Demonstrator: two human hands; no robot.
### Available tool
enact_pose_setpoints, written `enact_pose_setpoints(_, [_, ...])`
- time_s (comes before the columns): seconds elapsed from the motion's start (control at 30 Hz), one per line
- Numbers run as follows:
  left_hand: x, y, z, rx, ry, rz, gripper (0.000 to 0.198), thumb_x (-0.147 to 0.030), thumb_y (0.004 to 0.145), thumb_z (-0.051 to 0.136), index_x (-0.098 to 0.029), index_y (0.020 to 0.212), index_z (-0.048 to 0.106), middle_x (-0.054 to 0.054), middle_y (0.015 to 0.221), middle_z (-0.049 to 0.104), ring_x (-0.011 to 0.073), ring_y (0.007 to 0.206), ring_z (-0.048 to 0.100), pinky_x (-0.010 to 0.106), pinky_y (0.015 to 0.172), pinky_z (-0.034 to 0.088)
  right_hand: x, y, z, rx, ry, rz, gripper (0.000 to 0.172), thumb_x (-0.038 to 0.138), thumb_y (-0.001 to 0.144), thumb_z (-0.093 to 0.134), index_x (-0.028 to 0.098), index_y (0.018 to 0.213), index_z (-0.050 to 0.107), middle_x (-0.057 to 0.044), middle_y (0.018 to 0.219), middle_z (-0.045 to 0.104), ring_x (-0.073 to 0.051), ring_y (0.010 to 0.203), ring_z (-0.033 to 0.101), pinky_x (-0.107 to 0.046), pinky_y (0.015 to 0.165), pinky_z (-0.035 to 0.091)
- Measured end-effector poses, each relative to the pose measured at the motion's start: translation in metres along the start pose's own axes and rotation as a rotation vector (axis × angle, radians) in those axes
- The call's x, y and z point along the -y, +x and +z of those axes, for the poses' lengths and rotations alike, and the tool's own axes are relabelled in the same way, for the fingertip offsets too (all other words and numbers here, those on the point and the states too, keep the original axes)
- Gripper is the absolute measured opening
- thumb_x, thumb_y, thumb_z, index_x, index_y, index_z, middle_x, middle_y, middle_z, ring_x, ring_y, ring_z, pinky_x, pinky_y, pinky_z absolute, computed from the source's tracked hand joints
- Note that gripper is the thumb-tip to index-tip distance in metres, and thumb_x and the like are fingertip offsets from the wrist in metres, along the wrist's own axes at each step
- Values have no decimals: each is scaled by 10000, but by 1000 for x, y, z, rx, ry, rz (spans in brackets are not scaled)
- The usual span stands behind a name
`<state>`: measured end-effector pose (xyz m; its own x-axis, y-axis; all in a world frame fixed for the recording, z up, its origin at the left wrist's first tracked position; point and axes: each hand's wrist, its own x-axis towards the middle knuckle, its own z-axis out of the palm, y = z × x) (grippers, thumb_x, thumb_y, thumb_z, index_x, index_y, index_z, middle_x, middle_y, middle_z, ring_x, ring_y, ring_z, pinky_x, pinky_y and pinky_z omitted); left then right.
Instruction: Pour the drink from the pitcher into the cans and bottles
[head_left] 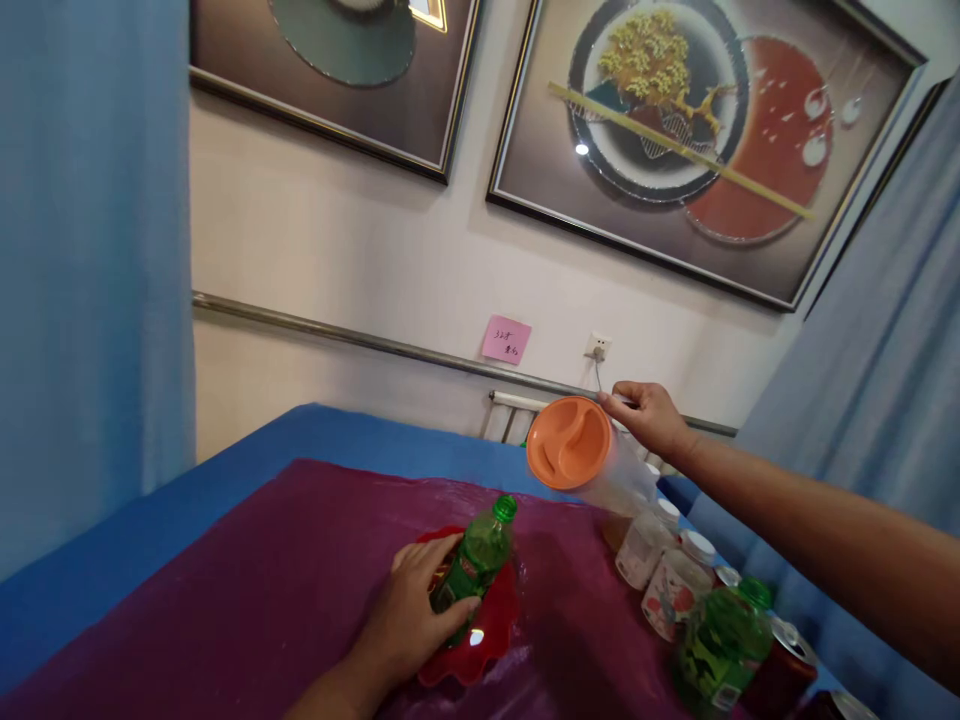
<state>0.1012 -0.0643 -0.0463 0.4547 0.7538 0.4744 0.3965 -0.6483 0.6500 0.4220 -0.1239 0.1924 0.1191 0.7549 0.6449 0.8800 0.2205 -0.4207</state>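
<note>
My left hand [420, 600] is wrapped round a green plastic bottle [480, 550], which leans slightly to the right over a red scalloped dish [499, 610]. The bottle's neck shows no cap. Raised at the right, my right hand [649, 418] pinches the handle of a translucent pitcher [619, 475] with an orange lid [568, 443]. The pitcher is tipped so that its lid faces left and toward me, above the far edge of the purple sheet.
A purple sheet [247, 590] covers much of the blue table [330, 428]. Along the right side stand clear jars with white lids [679, 585], another green bottle [725, 645] and dark red cans [784, 670]. Behind are a wall rail [360, 340] and blue curtains [90, 260].
</note>
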Motion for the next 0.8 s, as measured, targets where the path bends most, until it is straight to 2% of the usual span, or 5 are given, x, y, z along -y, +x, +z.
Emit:
enact_pose_setpoints(0.3, [-9,-1,-5,42,19,-27,636,-293,679,791,-208,1292,642,112,1241,717,337,1178,624,548,1086,427,13,2,4,97,-133,-72,476,551,824,549,232,555,321,60,525,266,-94,507,269,-261,486,195])
enact_pose_setpoints(0.53, [-9,-1,-6,43,6,-13,635,-310,654,802,-248,1268,655,93,1237,725,341,1173,631,553,1090,415,24,5,8,112,-190,-116,471,549,825,531,234,557,306,59,518,267,-94,495,272,-258,481,206])
enact_pose_setpoints(0.8, [-11,0,-7,83,-13,-32,662,-286,667,798,-212,1304,630,117,1283,701,344,1216,604,566,1115,373,35,5,10,135,-214,-166,459,537,821,528,234,563,299,62,512,267,-91,489,270,-254,482,206])
